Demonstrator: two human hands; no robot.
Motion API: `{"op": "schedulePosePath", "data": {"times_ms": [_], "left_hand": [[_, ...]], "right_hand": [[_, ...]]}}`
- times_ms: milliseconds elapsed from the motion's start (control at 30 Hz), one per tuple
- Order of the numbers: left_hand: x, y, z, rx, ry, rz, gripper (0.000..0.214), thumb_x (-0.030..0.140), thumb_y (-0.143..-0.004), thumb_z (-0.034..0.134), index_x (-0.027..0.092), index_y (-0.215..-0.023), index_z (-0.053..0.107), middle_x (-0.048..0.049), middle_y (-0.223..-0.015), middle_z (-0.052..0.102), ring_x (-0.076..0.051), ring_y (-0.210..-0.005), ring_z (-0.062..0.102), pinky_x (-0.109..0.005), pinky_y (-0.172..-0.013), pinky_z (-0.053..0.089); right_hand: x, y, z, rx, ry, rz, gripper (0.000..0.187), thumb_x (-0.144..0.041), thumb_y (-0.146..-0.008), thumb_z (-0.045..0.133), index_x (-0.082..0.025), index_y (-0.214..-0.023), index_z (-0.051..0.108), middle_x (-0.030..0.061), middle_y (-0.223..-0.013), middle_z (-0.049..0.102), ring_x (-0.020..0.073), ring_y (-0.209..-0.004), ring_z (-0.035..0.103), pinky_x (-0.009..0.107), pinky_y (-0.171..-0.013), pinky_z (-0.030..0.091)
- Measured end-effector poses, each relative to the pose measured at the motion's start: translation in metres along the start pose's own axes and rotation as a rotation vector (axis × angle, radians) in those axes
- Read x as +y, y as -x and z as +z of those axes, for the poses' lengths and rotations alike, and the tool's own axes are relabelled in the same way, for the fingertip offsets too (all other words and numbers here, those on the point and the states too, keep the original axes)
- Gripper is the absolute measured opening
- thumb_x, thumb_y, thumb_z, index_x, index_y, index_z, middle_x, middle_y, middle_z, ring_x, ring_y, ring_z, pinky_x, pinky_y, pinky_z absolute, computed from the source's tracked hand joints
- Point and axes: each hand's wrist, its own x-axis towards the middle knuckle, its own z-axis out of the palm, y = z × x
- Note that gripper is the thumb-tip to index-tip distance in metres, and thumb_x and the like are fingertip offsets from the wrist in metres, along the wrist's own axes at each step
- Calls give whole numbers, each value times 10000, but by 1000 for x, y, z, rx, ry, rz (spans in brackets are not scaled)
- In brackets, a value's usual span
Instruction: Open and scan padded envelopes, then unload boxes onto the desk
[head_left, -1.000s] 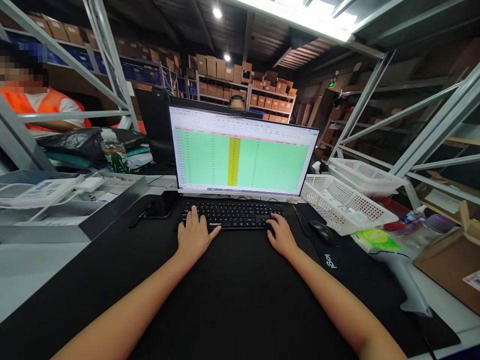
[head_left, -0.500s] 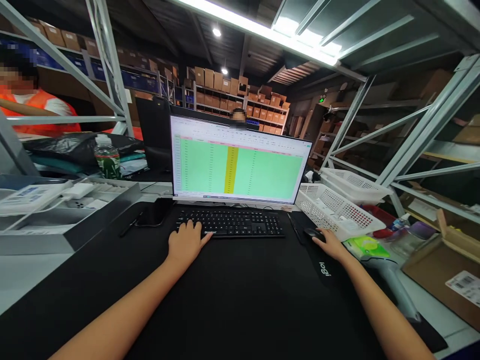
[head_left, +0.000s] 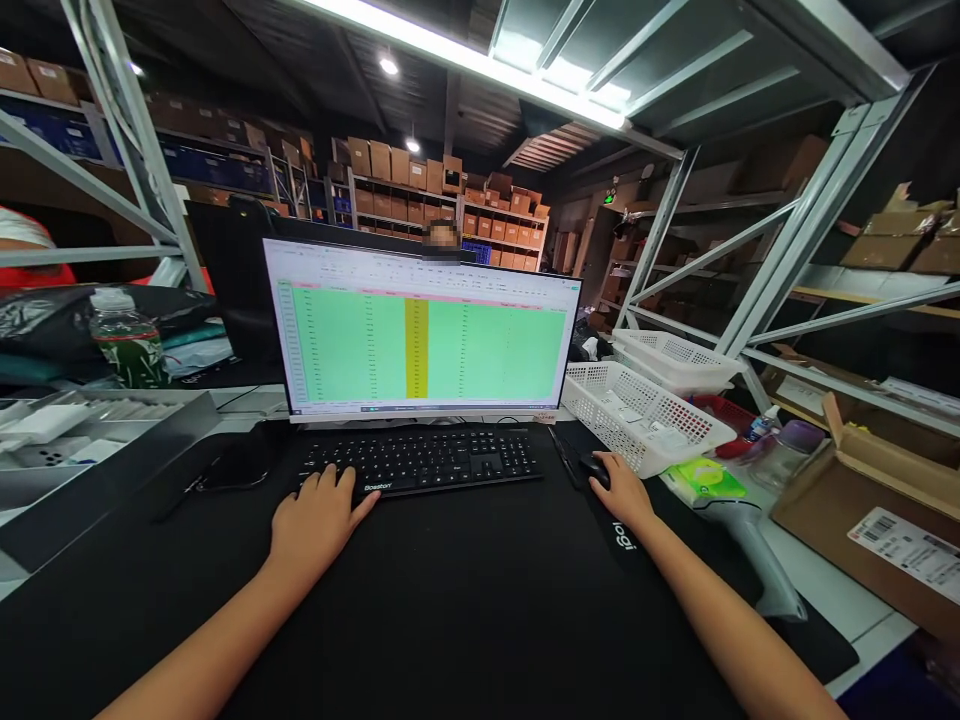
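My left hand (head_left: 316, 515) lies over the left end of a black keyboard (head_left: 450, 462), fingers spread on the keys and thumb at the front edge. To the right of the keyboard, my right hand (head_left: 621, 492) is closed over a black computer mouse (head_left: 595, 468), partly hidden by the fingers. Behind the keyboard stands a monitor (head_left: 495, 350) with a green spreadsheet that has one dark yellow column. A slim dark pen-like item (head_left: 564, 455) lies between keyboard and mouse. Left of the keyboard rests a dark phone (head_left: 236, 465).
White perforated baskets (head_left: 637, 415) stand right of the monitor. A grey handheld scanner (head_left: 757, 560), a green packet (head_left: 705, 480) and an open cardboard box (head_left: 862, 500) lie farther right. At left are a grey tray (head_left: 112, 470) and a plastic bottle (head_left: 127, 345). A person's head (head_left: 441, 238) shows behind the monitor.
The view has turned to the right, so the desk items appear farther left. My left hand stays on the keyboard and my right hand on the mouse.
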Motion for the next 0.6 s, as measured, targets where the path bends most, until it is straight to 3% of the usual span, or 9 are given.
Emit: {"op": "schedulePosePath", "data": {"times_ms": [300,433,600], "left_hand": [[0,-1,2,15,5,10,692,562,-988,283,57,-1371,561,-275,-1448,533,-412,-1277,535,-515,-925,518],[-1,-1,3,10,7,10,695,573,-984,289,60,-1367,563,-275,-1445,533,-413,-1281,529,-515,-925,519],[0,-2,3,-23,19,0,698,581,-976,297,70,-1375,554,-275,-1471,511,-416,-1307,508,-523,-945,512]], "right_hand": [[-1,1,1,45,60,107,351,-310,-908,584,-195,-1240,577,113,-1264,599,282,-1129,623,402,-931,514],[-1,1,-2,32,70,116,385,-319,-913,584,-190,-1276,593,121,-1276,602,286,-1144,624,392,-916,517],[1,2,0,29,72,106,459,-298,-922,577,-216,-1373,612,126,-1420,553,296,-1283,576,427,-1036,488]]}}
